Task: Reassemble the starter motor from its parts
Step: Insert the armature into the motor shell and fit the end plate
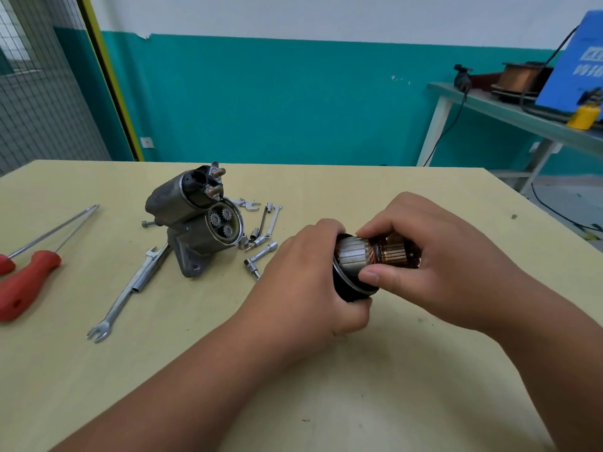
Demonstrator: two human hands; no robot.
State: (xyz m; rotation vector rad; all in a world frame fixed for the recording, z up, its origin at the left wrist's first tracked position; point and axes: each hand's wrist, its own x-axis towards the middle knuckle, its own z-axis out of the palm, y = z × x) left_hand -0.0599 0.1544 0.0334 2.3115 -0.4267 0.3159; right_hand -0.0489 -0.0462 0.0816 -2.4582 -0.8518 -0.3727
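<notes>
My left hand (306,282) grips a black cylindrical motor housing (350,287) just above the table. An armature (354,254) with a steel core and a copper commutator (396,254) sits partly inside that housing. My right hand (434,265) holds the armature, thumb below and fingers curled over the top. To the left, the grey starter front housing (192,223) with its solenoid (199,187) stands on the table, its round opening showing three small planetary gears (222,220).
The yellow table (326,370) also carries two red-handled screwdrivers (29,278) at the left, a long open-end wrench (130,291), and several small sockets and spanners (264,230) beside the starter housing. A bench with a blue welder (577,70) stands at the far right.
</notes>
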